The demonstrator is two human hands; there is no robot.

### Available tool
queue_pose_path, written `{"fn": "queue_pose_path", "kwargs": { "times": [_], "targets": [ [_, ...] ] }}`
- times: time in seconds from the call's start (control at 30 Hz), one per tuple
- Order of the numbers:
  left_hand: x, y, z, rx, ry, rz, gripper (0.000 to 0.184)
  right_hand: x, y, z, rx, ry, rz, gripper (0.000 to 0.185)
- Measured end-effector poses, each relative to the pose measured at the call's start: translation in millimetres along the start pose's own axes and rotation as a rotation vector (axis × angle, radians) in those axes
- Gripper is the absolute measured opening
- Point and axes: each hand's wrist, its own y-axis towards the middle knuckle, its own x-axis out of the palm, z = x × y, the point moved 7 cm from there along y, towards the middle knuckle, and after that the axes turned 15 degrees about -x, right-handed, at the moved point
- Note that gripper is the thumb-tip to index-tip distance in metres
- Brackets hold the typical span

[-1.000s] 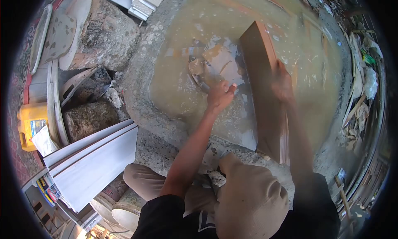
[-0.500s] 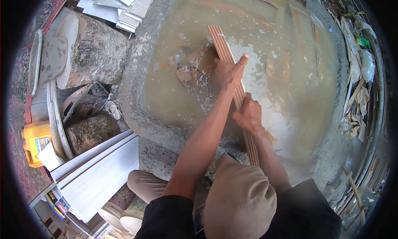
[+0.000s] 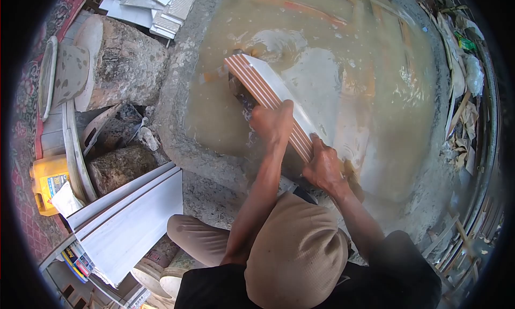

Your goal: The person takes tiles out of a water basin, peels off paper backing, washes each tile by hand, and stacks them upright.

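A stack of several long ceramic tiles [image 3: 268,89], with reddish-brown edges and a white face, slants over the murky water in the head view. Its far end points to the upper left, low at the water. My left hand [image 3: 272,122] is closed around the stack near its middle. Closer to me, my right hand [image 3: 323,167] grips the near end from the right side. Just under the far end, a dark piece [image 3: 241,92] shows partly in the water; I cannot tell what it is.
A rough concrete rim [image 3: 179,89] surrounds the water tank, with sunken reddish pieces [image 3: 300,9] at the far side. White tiles [image 3: 137,223] lean at the lower left, near a yellow jug [image 3: 51,183]. Logs [image 3: 126,62] lie left; debris [image 3: 466,105] lines the right.
The far end of the tile stack has swung left and toward me, and its white face now shows. Both hands still hold it; the left has moved left and nearer, the right slightly nearer.
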Motion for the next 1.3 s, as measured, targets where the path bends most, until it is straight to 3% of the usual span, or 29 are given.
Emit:
{"fn": "queue_pose_path", "kwargs": {
  "times": [0.2, 0.37, 0.47, 0.57, 0.63, 0.7, 0.77, 0.87, 1.03, 1.17, 1.3],
  "targets": [
    [-41, -2, -45, -0.093, -0.161, 0.121, 0.040, 33, -12, -9, -0.171, 0.016, -0.150, 0.081],
    [-43, 15, -73, -0.229, -0.273, 0.214, 0.049, 60, 0, -12, -0.145, -0.033, -0.310, 0.089],
    [-37, 21, -85, -0.266, -0.317, 0.237, 0.051, 38, 25, 4, -0.136, 0.230, -0.532, 0.090],
    [-40, 18, -83, -0.262, -0.291, 0.222, 0.050, 57, 63, 56, 0.326, 0.708, -0.429, 0.089],
    [-39, 21, -86, -0.225, -0.386, 0.241, 0.048, 109, 88, 105, 0.254, 0.653, -0.362, 0.081],
    [-28, 36, -102, -0.236, -0.644, 0.094, 0.046, 154, 111, 142, 0.268, 0.690, -0.324, 0.077],
    [-25, 39, -106, -0.287, -0.650, -0.006, 0.043, 168, 121, 147, 0.408, 0.626, -0.336, 0.076],
    [-21, 45, -120, -0.414, -0.567, -0.054, 0.042, 196, 131, 179, 0.332, 0.358, -0.205, 0.081],
    [-36, 43, -125, -0.420, -0.337, 0.031, 0.042, 208, 134, 183, 0.396, 0.381, -0.249, 0.089],
    [-44, 36, -121, -0.376, -0.255, 0.074, 0.044, 226, 143, 210, 0.457, 0.188, -0.107, 0.093],
    [-41, 12, -121, -0.344, -0.218, 0.051, 0.043, 201, 147, 166, 0.372, 0.455, -0.234, 0.092]
  ]
}}
